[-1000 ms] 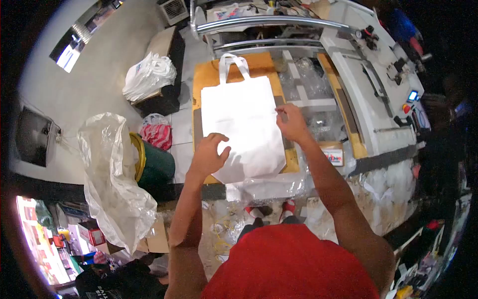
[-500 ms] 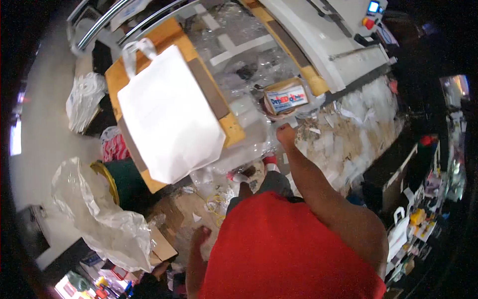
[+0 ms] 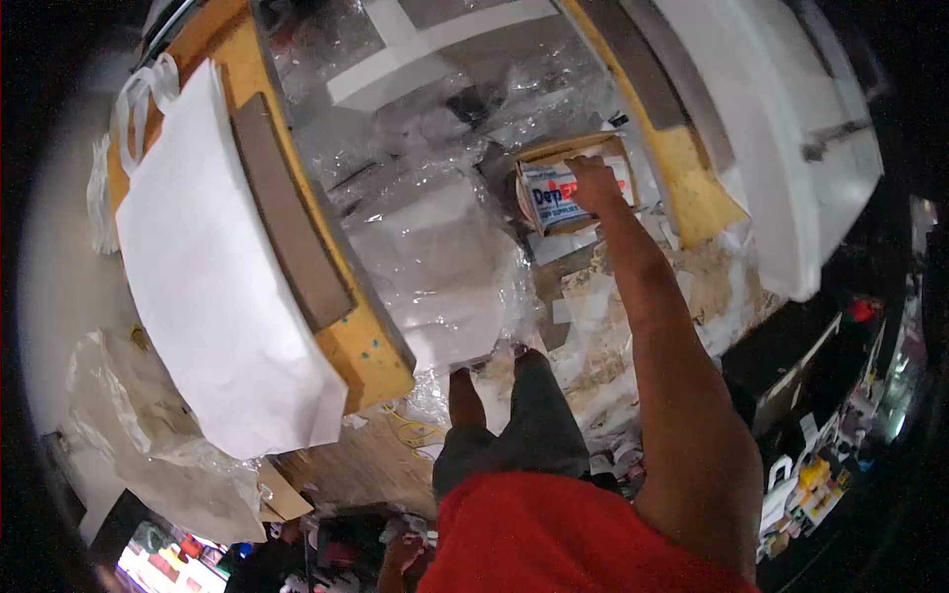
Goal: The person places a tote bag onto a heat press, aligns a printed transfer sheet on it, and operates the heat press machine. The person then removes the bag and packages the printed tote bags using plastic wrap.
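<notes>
My right hand (image 3: pixel 596 185) reaches forward over a small cardboard box (image 3: pixel 556 151). Its fingers look extended and lie over a white printed piece (image 3: pixel 550 198) with blue and red lettering inside the box; whether they touch it is hard to tell. Low in the picture, near my body, hangs my left hand (image 3: pixel 403 550), small and dim, its fingers unclear. A large white tote bag (image 3: pixel 217 267) with handles lies on a yellow-edged board at the left, apart from both hands.
Clear plastic wrap (image 3: pixel 435 267) covers a surface between the yellow board (image 3: pixel 371 366) and a white machine (image 3: pixel 751 128) at the right. Scraps litter the floor (image 3: pixel 593 336). A crumpled plastic sheet (image 3: pixel 148 435) hangs at lower left. Dark shelving (image 3: pixel 791 366) stands at right.
My right hand has moved forward from beside the box to over the printed piece in it. The view has shifted closer, and the tote bag now appears farther left.
</notes>
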A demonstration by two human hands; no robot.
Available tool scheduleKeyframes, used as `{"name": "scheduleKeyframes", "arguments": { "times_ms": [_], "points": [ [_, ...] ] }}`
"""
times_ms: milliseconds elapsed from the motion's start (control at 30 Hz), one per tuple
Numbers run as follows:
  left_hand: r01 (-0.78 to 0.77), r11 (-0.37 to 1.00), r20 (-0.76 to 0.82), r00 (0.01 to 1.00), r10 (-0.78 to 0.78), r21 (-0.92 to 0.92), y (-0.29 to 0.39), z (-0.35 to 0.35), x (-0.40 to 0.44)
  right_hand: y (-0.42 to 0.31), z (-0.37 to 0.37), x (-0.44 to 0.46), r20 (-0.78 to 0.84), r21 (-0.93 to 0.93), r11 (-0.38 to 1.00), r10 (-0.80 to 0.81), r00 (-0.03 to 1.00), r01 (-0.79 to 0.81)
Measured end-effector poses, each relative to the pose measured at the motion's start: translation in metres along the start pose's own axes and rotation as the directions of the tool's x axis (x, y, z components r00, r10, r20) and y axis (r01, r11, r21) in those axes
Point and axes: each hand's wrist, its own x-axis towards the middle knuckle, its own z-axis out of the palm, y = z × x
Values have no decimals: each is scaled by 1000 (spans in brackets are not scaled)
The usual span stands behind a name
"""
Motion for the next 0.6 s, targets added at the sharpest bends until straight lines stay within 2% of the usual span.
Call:
{"name": "scheduleKeyframes", "arguments": {
  "times_ms": [33,67,100,133,167,200,233,300,333,367,400,433,500,567,600],
  "points": [
    [-93,992,32,995,90,90,-8,8,6,0,2,7,27,-45,999,-5,1000,6],
    [119,932,58,993,-105,-341,-19,20,17,11,16,22,-6,-58,998,-27,1000,26],
    [302,655,161,950,-268,-692,-25,32,16,15,19,26,8,-51,998,-40,999,40],
    [383,797,157,923,-351,-467,36,18,6,20,14,32,20,-14,997,-79,997,80],
    [380,794,157,924,-348,-475,42,24,10,25,4,37,23,18,993,-117,993,117],
    [246,919,32,968,-248,-309,49,28,15,27,-7,34,-122,97,972,-200,972,212],
    [111,988,-74,990,-120,-111,54,29,18,24,-17,33,-129,95,971,-207,970,220],
    [157,969,-61,983,-171,-191,70,27,22,17,-35,29,-22,132,985,-110,994,112],
    [205,943,-35,974,-222,-261,81,24,24,17,-39,25,-30,131,984,-114,993,117],
    [250,911,-7,964,-267,-328,89,21,24,19,-43,21,-20,206,976,-73,997,76],
    [239,912,-15,966,-259,-333,80,23,29,21,-44,16,-19,241,969,-56,998,59],
    [119,947,-31,990,-135,-298,52,29,44,24,-43,13,-19,275,960,-38,999,42],
    [-15,966,-53,999,1,-259,34,28,73,30,-31,7,-296,152,965,-163,941,215],
    [-17,972,-189,982,-28,-235,32,24,85,25,-40,-6,-273,189,968,-111,956,166],
    [-16,970,-200,979,-34,-244,58,15,74,14,-48,-17,-238,230,966,-64,969,121]
  ]
}}
